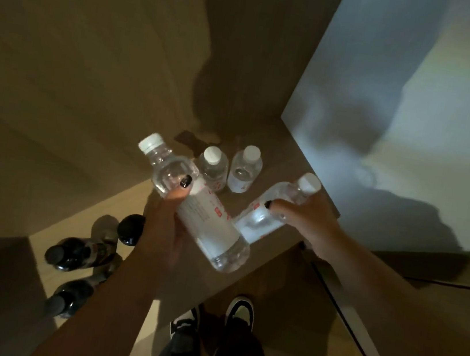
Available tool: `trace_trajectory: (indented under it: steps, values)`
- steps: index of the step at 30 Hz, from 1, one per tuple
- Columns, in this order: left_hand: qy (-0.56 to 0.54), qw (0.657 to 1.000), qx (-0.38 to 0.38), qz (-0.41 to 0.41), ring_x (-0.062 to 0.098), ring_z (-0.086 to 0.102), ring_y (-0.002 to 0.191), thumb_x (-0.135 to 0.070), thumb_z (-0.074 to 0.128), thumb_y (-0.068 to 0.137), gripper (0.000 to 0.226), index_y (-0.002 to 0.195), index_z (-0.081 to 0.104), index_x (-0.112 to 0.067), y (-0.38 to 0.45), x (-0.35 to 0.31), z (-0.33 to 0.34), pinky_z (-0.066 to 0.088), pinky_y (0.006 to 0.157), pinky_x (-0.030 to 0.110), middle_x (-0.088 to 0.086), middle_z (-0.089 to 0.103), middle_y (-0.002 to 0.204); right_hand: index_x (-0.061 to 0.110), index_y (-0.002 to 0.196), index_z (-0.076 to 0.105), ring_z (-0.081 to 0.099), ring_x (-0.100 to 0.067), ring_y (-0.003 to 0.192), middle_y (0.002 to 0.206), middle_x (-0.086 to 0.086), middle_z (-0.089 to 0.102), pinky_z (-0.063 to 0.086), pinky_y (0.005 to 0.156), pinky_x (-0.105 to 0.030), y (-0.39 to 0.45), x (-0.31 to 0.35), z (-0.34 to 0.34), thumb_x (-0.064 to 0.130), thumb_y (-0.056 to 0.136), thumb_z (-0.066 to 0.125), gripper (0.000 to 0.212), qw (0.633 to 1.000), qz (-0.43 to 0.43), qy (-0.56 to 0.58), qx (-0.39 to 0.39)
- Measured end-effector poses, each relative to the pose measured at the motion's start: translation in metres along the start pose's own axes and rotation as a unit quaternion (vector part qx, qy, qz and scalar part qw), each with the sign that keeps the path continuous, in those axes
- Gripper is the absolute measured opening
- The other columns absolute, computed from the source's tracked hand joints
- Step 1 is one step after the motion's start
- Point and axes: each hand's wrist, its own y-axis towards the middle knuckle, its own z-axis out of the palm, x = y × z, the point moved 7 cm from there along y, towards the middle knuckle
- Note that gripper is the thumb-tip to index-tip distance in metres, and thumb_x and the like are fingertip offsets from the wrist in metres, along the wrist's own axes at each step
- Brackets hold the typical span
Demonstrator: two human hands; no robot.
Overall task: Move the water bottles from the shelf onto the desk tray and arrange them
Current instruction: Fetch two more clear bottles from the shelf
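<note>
Right now both hands hold a water bottle above a brown shelf. The left hand is wrapped round the middle of a big clear bottle; its thumb with a dark painted nail lies across the upper part, and the white cap points up and to the left while the base tilts down toward the right. The right hand grips a second bottle near its neck, thumb along the side, with the cap pointing up to the right and the base slanting down to the left. The two bases nearly meet; whether they touch I cannot tell.

Behind them two more bottles stand upright on the shelf, side by side: a left standing bottle and a right standing bottle, both with white caps.

Lower left, on a paler surface, dark bottles lie or stand in shadow. At the bottom edge, black-and-white shoes and dark trousers show.
</note>
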Motion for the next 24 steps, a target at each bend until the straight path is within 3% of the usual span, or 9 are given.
trace_trajectory:
  steps: [3, 5, 8, 12, 14, 18, 22, 24]
  values:
    - [-0.041, 0.995, 0.034, -0.085, 0.020, 0.069, 0.088, -0.052, 0.056, 0.084, 0.046, 0.113, 0.063, -0.017, -0.029, -0.020, 0.024, 0.056, 0.069, 0.037, 0.009, 0.068, 0.102, 0.024, 0.096, 0.064, 0.068, -0.017, 0.096, 0.098, -0.002, 0.070, 0.052, 0.094, -0.050, -0.032, 0.042, -0.014, 0.016, 0.067, 0.078, 0.033, 0.999, -0.034, 0.025, 0.002]
    - [-0.108, 0.981, 0.077, -0.144, 0.016, 0.069, 0.070, -0.053, 0.050, 0.087, 0.039, 0.103, 0.063, -0.019, -0.054, -0.034, 0.045, 0.056, 0.059, 0.032, 0.003, 0.065, 0.089, 0.026, 0.100, 0.061, 0.067, -0.015, 0.097, 0.100, 0.001, 0.069, 0.051, 0.095, -0.050, -0.057, 0.074, -0.023, 0.019, 0.065, 0.079, 0.039, 0.997, -0.062, 0.044, 0.000]
    - [-0.164, 0.965, 0.141, -0.150, 0.024, 0.068, 0.087, -0.051, 0.058, 0.084, 0.049, 0.121, 0.055, -0.019, -0.080, -0.068, 0.060, 0.057, 0.072, 0.041, 0.006, 0.058, 0.111, 0.031, 0.114, 0.054, 0.065, -0.011, 0.102, 0.105, 0.008, 0.066, 0.052, 0.096, -0.042, -0.090, 0.126, -0.032, 0.023, 0.064, 0.078, 0.056, 0.991, -0.115, 0.066, 0.006]
    - [-0.134, 0.954, 0.251, -0.093, 0.022, 0.064, 0.079, -0.052, 0.072, 0.073, 0.040, 0.091, 0.068, -0.017, -0.117, -0.134, 0.077, 0.052, 0.075, 0.036, 0.005, 0.065, 0.088, 0.034, 0.113, 0.047, 0.066, 0.001, 0.090, 0.092, 0.019, 0.066, 0.053, 0.079, -0.023, -0.150, 0.207, -0.038, 0.029, 0.065, 0.072, 0.055, 0.977, -0.204, 0.061, -0.005]
    - [-0.123, 0.948, 0.283, -0.076, 0.022, 0.064, 0.081, -0.054, 0.066, 0.075, 0.039, 0.091, 0.069, -0.018, -0.142, -0.168, 0.086, 0.050, 0.077, 0.037, 0.005, 0.066, 0.090, 0.033, 0.115, 0.046, 0.067, 0.002, 0.089, 0.086, 0.026, 0.067, 0.052, 0.076, -0.021, -0.176, 0.239, -0.038, 0.037, 0.060, 0.074, 0.062, 0.968, -0.239, 0.073, -0.030]
    - [-0.085, 0.969, 0.229, -0.042, 0.027, 0.064, 0.080, -0.061, 0.057, 0.079, 0.058, 0.113, 0.060, -0.014, -0.181, -0.218, 0.081, 0.052, 0.072, 0.041, 0.014, 0.066, 0.101, 0.027, 0.120, 0.047, 0.070, -0.003, 0.085, 0.088, 0.024, 0.070, 0.057, 0.073, -0.024, -0.218, 0.280, -0.034, 0.046, 0.055, 0.074, 0.072, 0.944, -0.284, 0.117, -0.119]
    - [-0.129, 0.970, 0.203, -0.012, 0.030, 0.062, 0.078, -0.061, 0.057, 0.077, 0.057, 0.107, 0.062, -0.013, -0.218, -0.265, 0.078, 0.051, 0.072, 0.039, 0.015, 0.065, 0.093, 0.024, 0.119, 0.055, 0.069, -0.018, 0.097, 0.111, 0.001, 0.068, 0.055, 0.090, -0.045, -0.241, 0.304, -0.009, 0.043, 0.064, 0.073, 0.060, 0.930, -0.273, 0.193, -0.150]
    - [-0.152, 0.970, 0.189, 0.004, 0.029, 0.063, 0.075, -0.060, 0.053, 0.078, 0.053, 0.098, 0.066, -0.013, -0.235, -0.285, 0.077, 0.051, 0.069, 0.037, 0.014, 0.065, 0.088, 0.020, 0.113, 0.060, 0.069, -0.024, 0.097, 0.108, -0.007, 0.069, 0.054, 0.091, -0.047, -0.250, 0.312, 0.009, 0.048, 0.067, 0.071, 0.055, 0.918, -0.266, 0.261, -0.132]
